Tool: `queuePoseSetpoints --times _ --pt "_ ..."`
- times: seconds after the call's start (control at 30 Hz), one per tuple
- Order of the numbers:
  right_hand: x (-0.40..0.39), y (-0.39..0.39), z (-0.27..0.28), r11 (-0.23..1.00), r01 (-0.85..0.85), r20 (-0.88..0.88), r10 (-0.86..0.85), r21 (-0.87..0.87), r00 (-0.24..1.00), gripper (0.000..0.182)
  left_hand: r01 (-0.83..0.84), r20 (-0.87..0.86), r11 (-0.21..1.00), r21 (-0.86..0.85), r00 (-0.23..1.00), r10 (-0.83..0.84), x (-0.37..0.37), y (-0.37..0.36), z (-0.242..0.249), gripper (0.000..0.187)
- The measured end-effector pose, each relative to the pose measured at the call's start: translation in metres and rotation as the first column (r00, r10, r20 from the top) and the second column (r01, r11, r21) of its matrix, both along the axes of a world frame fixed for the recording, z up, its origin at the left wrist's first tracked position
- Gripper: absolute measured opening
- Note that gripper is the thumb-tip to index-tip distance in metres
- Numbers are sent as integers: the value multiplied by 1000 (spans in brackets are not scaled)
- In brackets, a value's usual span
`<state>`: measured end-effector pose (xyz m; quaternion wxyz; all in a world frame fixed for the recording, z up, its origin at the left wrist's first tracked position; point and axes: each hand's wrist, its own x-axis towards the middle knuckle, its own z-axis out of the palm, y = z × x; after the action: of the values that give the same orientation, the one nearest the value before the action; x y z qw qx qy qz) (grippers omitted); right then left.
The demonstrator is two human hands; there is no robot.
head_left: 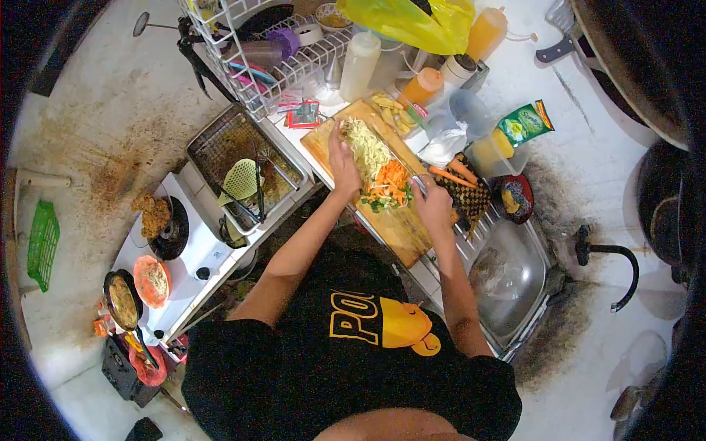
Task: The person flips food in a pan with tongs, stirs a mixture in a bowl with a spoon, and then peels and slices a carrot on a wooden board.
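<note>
A wooden cutting board point(403, 234) lies across the counter in front of me. Shredded pale cabbage point(368, 147), shredded carrot point(393, 176) and chopped green leaves point(382, 201) are heaped side by side on it. My left hand point(344, 167) rests along the cabbage's left edge, fingers stretched out and holding nothing. On the right of the heap, my right hand point(434, 206) is closed around a knife point(418, 181). Its blade is thin and hard to make out beside the vegetables. Yellowish cut pieces point(393, 114) lie at the board's far end.
Whole carrots point(460, 170) lie on a dark woven mat right of the board, near the steel sink point(507, 283). Sauce bottles point(360, 66) and plastic tubs point(496, 154) stand behind. On the left are a fryer basin point(246, 173) and a stove point(187, 220) with a frying pan point(123, 300).
</note>
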<state>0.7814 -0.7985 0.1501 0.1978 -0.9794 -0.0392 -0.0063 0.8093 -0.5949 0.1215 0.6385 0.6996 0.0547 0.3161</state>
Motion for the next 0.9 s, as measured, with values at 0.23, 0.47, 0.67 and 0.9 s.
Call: queuePoseSetpoints --times 0.23,0.47,0.67,0.9 --pt "-12 -8 3 995 28 105 -38 98 994 33 -37 78 998 -51 996 41 5 10 -30 51" --pt "-31 -31 0 842 257 -89 -245 474 965 28 -27 43 999 22 999 26 -1 36 -30 42" --pt "-76 -45 -49 783 308 -29 -349 540 937 32 150 -75 828 540 989 -131 11 59 7 33" --pt "-107 -48 -59 501 487 -244 -475 715 846 29 494 -336 189 849 779 -529 82 9 40 35"
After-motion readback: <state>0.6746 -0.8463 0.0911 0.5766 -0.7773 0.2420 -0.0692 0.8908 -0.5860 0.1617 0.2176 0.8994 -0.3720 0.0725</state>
